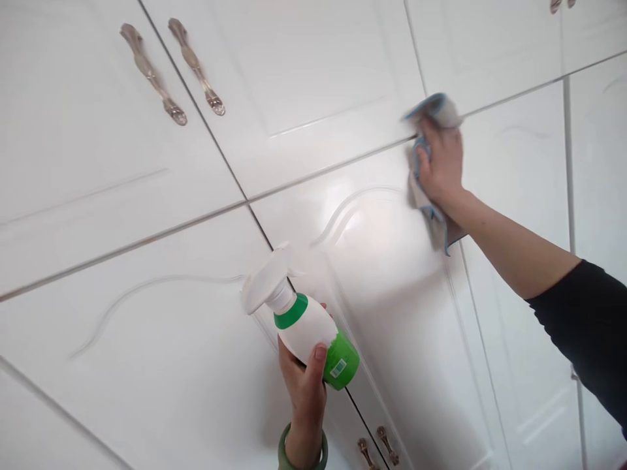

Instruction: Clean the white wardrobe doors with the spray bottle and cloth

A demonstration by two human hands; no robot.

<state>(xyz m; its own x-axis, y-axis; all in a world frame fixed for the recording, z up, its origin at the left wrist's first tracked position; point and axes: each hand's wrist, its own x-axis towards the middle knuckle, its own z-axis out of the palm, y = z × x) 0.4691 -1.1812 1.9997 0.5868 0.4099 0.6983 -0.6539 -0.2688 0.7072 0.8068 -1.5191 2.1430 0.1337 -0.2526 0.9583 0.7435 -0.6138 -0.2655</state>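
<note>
right hand (441,163) high, left hand (306,391) low

Two hands (441,163) (306,391); one spray bottle (304,326); one cloth (431,111); one bangle (283,450); six cabinet handles (153,73).

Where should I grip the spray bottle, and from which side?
Wrap the left hand around the spray bottle's smooth, rounded white body, coming from below. Stay under the green collar: the body fills the palm, while the spray head tilts up clear of the hand.

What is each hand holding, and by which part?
The left hand grips a spray bottle around its white body; the right hand holds a cloth by its middle, against a cabinet door.
</note>
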